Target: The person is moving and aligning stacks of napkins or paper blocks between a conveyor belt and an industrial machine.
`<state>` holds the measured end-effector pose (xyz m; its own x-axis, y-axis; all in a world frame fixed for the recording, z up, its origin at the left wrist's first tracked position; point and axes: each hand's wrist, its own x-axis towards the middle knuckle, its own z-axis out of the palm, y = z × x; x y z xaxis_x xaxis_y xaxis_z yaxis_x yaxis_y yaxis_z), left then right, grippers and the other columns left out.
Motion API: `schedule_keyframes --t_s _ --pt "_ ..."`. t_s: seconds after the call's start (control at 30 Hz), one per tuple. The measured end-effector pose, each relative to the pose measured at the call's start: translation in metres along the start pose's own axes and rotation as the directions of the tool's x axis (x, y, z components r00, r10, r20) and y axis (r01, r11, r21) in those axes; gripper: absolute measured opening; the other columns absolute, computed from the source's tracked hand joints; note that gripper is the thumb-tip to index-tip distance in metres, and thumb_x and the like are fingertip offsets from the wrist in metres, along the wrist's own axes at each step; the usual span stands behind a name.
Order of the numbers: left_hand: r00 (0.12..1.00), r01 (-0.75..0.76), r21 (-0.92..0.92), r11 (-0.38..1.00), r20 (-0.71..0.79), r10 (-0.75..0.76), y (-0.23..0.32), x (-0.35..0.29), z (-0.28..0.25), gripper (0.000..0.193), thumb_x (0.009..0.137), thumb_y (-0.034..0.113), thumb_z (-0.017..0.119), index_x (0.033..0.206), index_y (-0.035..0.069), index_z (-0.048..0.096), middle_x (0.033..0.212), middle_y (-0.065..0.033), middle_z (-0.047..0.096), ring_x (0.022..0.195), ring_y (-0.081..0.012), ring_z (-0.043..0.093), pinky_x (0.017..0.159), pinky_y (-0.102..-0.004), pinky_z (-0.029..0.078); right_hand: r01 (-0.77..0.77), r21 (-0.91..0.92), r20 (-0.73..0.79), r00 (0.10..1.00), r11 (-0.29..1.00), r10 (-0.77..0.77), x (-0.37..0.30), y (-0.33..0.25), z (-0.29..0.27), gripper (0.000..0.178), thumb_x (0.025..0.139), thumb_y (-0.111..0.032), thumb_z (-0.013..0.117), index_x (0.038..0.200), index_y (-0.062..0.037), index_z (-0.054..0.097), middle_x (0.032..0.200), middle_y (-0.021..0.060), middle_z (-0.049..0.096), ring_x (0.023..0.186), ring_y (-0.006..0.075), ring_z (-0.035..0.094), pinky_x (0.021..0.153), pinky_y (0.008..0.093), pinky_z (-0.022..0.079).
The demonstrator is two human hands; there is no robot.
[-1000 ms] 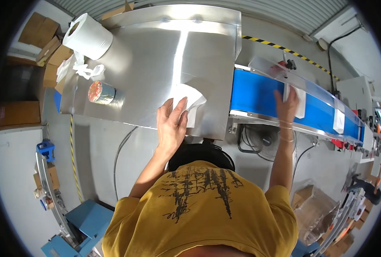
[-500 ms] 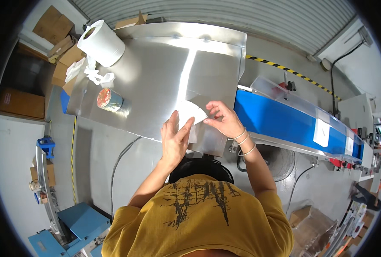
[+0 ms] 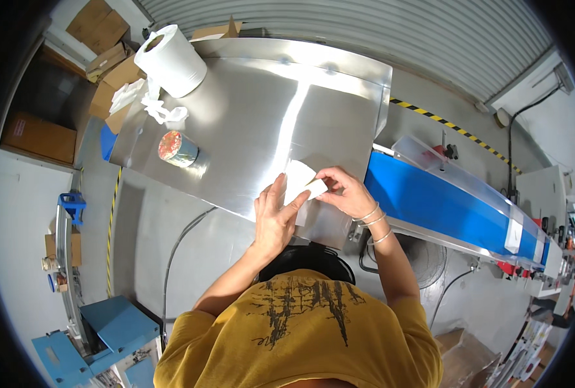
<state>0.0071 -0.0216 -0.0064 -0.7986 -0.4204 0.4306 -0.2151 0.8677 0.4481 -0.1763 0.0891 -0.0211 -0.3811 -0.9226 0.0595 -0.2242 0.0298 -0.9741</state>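
My left hand [image 3: 276,220] grips a fanned stack of flat white pieces [image 3: 296,176], perhaps sachets or folded sheets, near the front edge of the metal table. Its fingers lie along the left side and its thumb presses on top. At the stack's right side, my right hand [image 3: 351,194] pinches one small white piece [image 3: 316,188] between thumb and fingers. That piece sits tilted against the others; whether it is fully apart from them I cannot tell. Two thin bracelets circle my right wrist.
The shiny metal table [image 3: 236,116] holds a large white paper roll [image 3: 177,68] with a loose tail, and a round tin [image 3: 179,149] with a red-patterned top. To the right runs a blue conveyor belt [image 3: 423,204] carrying flat white pieces [image 3: 513,235]. A clear guard lines the belt.
My right hand, whose fingers were apart beside the stack, now pinches a white piece from it. White pieces on the conveyor have travelled farther right. The whole view has shifted slightly.
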Motion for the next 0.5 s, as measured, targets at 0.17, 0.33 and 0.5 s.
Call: schedule_keyframes --t_s 0.17,0.33,0.5 --pt "1.0 0.002 -0.009 1.0 0.01 -0.002 0.0021 -0.0008 -0.003 0.054 0.07 -0.005 0.068 0.115 0.025 0.07 0.135 -0.0219 0.045 0.11 -0.0351 0.051 0.089 -0.0428 0.041 -0.021 -0.012 -0.002 1.0 1.0 0.021 -0.0035 0.0037 0.0029 0.041 0.077 -0.004 0.075 0.114 -0.0052 0.057 0.103 0.0015 0.062 0.092 0.0111 0.06 0.079 0.0265 0.049" --pt "1.0 0.018 -0.025 1.0 0.004 -0.018 -0.0012 0.0006 0.0006 0.052 0.071 -0.005 0.066 0.114 0.024 0.07 0.136 -0.0218 0.044 0.112 -0.0358 0.05 0.091 -0.0427 0.04 -0.017 -0.01 -0.092 0.996 1.0 0.016 -0.0026 0.0076 0.0036 0.047 0.076 -0.004 0.076 0.116 -0.0063 0.052 0.101 0.0023 0.061 0.088 0.0113 0.059 0.079 0.0258 0.049" --pt "1.0 0.015 -0.01 1.0 -0.021 -0.015 -0.0042 0.0036 0.0004 0.052 0.072 -0.004 0.065 0.115 0.024 0.07 0.137 -0.021 0.044 0.115 -0.0366 0.048 0.092 -0.0433 0.04 0.004 0.052 -0.058 0.998 0.999 -0.001 0.0031 0.0116 0.0027 0.046 0.077 -0.004 0.076 0.116 -0.0069 0.051 0.101 0.0014 0.06 0.088 0.0105 0.058 0.078 0.025 0.049"
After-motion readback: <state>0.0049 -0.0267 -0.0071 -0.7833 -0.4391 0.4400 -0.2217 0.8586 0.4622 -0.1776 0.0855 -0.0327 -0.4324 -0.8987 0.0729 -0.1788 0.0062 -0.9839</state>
